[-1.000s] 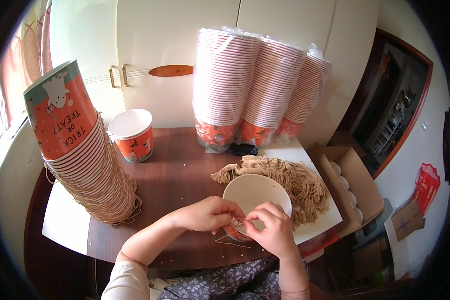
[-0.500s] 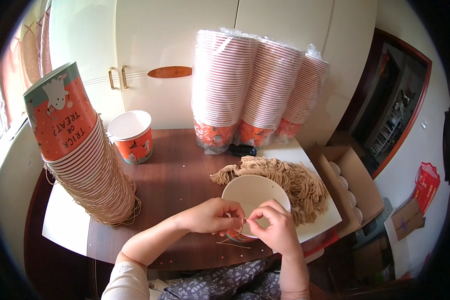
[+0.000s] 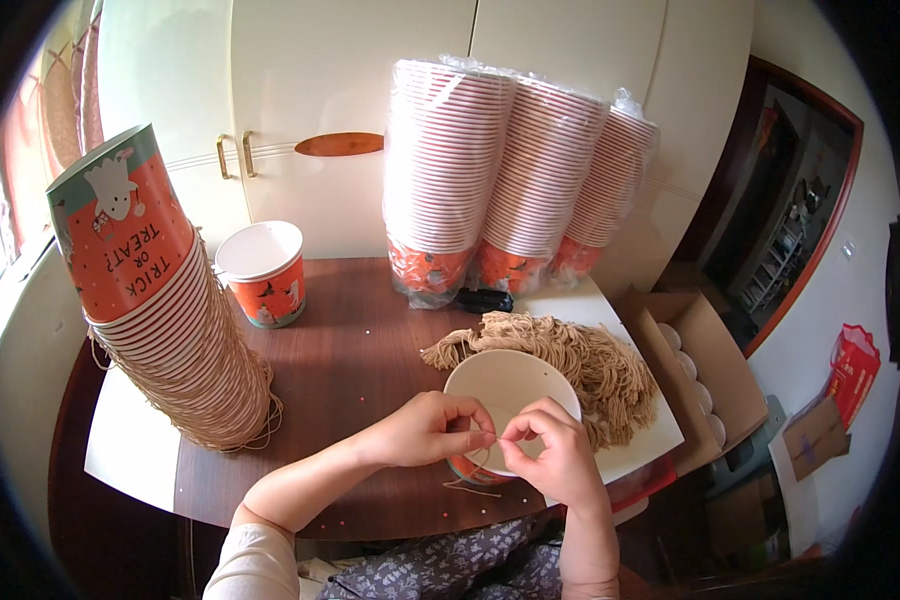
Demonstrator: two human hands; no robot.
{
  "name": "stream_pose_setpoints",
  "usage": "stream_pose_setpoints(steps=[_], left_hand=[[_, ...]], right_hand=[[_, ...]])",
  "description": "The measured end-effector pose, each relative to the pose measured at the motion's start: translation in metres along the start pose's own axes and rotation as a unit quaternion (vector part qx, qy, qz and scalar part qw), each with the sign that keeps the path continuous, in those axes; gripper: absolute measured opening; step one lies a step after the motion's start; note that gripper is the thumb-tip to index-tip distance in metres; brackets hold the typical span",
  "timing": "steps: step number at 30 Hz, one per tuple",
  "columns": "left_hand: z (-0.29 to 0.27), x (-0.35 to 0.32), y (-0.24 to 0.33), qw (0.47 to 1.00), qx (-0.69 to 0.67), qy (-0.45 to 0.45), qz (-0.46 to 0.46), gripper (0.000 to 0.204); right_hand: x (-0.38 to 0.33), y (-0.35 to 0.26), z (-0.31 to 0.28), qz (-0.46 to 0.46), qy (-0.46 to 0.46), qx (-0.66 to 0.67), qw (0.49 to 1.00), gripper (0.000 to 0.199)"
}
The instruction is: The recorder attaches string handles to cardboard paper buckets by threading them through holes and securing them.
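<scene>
Your two hands, the left hand [image 3: 425, 428] and the right hand [image 3: 555, 455], meet at the near rim of the cup [image 3: 510, 398] on the table [image 3: 360, 350]. Behind it lies the pile of cords [image 3: 580, 355] (touching it). A leaning cup stack [image 3: 160, 310] stands left; wrapped stacks [image 3: 515, 170] stand behind.

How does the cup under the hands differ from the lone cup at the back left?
The cup under the hands sits at the table's near edge, with the left hand and right hand pinching a thin string at its rim. The lone cup stands untouched farther back, beside the leaning stack of cups. Its orange printed side shows fully; the near cup's side is mostly hidden. Both are upright, open, with white insides.
</scene>
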State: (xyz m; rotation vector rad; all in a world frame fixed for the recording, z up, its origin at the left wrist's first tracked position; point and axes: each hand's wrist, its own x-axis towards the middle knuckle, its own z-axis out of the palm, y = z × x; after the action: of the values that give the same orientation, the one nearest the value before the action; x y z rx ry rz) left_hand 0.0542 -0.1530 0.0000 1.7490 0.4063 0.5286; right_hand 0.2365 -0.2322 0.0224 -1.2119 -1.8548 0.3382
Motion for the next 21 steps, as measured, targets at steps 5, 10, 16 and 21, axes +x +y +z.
stream_pose_setpoints(steps=[5, 10, 16, 21], left_hand=[[0.001, 0.0, -0.003, 0.998, 0.024, 0.032, 0.039, 0.013], [0.002, -0.001, 0.013, 0.991, -0.111, -0.012, -0.073, 0.011], [0.005, -0.001, 0.008, 0.998, -0.057, 0.036, -0.019, 0.012], [0.005, -0.002, 0.008, 0.998, -0.026, 0.052, 0.001, 0.01]], right_hand=[[0.001, -0.001, -0.001, 0.023, -0.015, 0.005, 1.0, 0.01], [0.001, 0.002, -0.002, 0.023, -0.019, 0.037, 0.999, 0.01], [-0.002, 0.009, 0.003, 0.141, -0.126, 0.195, 0.962, 0.008], [-0.004, 0.025, 0.01, 0.143, -0.159, 0.309, 0.927, 0.007]])
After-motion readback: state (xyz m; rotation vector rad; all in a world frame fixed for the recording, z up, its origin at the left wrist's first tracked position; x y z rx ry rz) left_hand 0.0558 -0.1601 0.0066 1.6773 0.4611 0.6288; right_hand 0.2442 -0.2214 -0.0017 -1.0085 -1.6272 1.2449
